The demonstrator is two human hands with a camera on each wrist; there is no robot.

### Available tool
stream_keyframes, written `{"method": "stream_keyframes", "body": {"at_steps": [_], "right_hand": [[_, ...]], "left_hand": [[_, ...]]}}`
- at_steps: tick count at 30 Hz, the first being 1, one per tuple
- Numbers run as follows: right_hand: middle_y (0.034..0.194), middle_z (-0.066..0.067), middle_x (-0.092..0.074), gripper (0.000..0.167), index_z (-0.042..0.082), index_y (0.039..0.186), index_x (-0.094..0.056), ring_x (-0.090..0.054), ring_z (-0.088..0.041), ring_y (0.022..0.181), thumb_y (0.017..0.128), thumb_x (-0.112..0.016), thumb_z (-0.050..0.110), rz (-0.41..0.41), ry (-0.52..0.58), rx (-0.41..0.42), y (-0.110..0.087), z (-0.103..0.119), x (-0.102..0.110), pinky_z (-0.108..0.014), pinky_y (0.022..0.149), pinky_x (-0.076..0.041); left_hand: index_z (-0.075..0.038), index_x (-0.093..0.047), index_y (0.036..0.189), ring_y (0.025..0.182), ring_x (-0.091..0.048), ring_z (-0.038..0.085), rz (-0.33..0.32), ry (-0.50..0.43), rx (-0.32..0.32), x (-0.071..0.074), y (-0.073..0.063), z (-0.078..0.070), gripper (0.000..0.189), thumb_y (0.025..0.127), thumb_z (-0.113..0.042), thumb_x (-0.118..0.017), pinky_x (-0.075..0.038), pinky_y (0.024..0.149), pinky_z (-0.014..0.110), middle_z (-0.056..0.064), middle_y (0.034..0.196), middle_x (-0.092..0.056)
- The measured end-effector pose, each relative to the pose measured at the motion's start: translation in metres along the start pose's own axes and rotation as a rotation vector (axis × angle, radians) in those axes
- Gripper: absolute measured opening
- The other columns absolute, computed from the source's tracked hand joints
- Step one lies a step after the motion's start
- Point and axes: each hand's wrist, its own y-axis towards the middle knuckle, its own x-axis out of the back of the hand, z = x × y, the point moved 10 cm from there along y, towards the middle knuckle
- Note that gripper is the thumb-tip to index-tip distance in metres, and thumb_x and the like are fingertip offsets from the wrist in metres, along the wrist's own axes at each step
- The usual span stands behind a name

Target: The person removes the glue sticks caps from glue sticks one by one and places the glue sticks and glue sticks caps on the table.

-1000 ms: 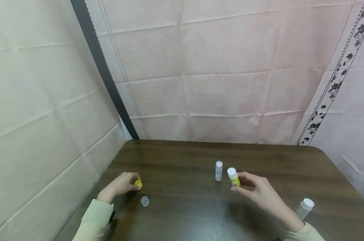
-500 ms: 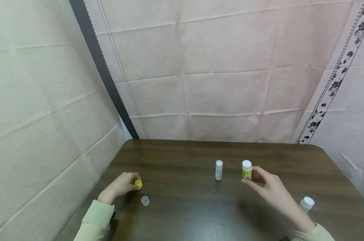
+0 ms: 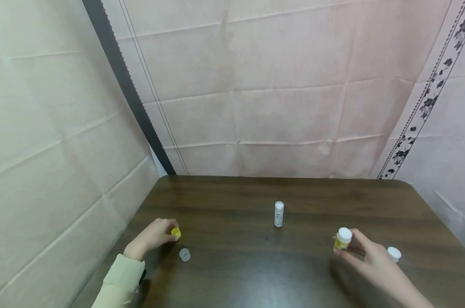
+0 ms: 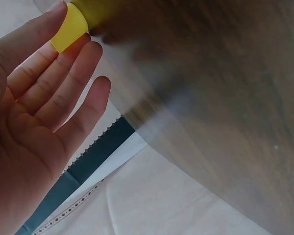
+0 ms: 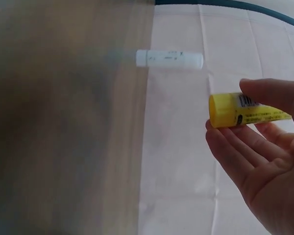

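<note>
Right hand [image 3: 378, 264] grips yellow tube [image 3: 342, 244], left hand [image 3: 151, 235] pinches yellow cap [image 3: 176, 232]

Creased pale cloth [image 3: 278, 102] hangs behind and beside the dark wooden table [image 3: 248, 273], probably as a plain screen. At the table's right, the right hand grasps the yellow tube by its sides, thumb opposite fingers, leaving both the white top and the yellow base uncovered. The tube leans slightly and seems lifted, judging by the shadow below. At the far left, the left hand grasps the cap between thumb and fingertips, its other fingers loosely extended; so small a piece likely needs no fuller grip. Just beside the right hand shows a white lid [image 3: 394, 254], whatever carries it being hidden. A white tube [image 3: 279, 214] stands upright between the hands, well apart from both, perhaps to stay out of their way. Near the left hand, a clear cup [image 3: 184, 255] rests on the wood. Smallest is the yellow cap; whether it touches the table, I cannot tell
</note>
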Motion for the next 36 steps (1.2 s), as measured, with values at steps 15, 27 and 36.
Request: {"method": "stream_keyframes", "body": {"at_steps": [15, 27, 36], "right_hand": [[0.103, 0.015, -0.071, 0.051, 0.015, 0.123, -0.059, -0.060, 0.010, 0.091, 0.080, -0.086, 0.018, 0.115, -0.138, -0.224, -0.077, -0.076, 0.027, -0.020, 0.065, -0.052], [0.095, 0.001, -0.075, 0.042, 0.014, 0.112, -0.059, -0.060, 0.010, 0.079, 0.081, -0.086, 0.021, 0.012, -0.163, -0.352, -0.109, -0.119, 0.046, -0.024, 0.059, -0.054], [0.087, 0.022, -0.069, 0.040, 0.013, 0.103, -0.060, -0.060, 0.012, 0.078, 0.075, -0.088, 0.006, -0.103, -0.108, -0.316, -0.118, -0.131, 0.057, -0.007, 0.062, -0.045]], "left_hand": [[-0.007, -0.067, 0.096, 0.072, -0.056, 0.012, -0.027, 0.034, 0.000, 0.007, -0.002, -0.001, 0.017, 0.084, -0.005, -0.079, -0.050, 0.069, 0.037, -0.005, 0.078, -0.062], [-0.008, -0.067, 0.094, 0.071, -0.055, 0.012, -0.033, 0.040, -0.001, 0.005, -0.003, -0.003, 0.017, 0.083, -0.004, -0.080, -0.049, 0.067, 0.037, -0.005, 0.077, -0.060], [-0.008, -0.067, 0.096, 0.071, -0.054, 0.011, -0.032, 0.056, -0.010, 0.000, -0.002, 0.000, 0.017, 0.084, -0.005, -0.079, -0.049, 0.067, 0.035, -0.007, 0.077, -0.060]]}}
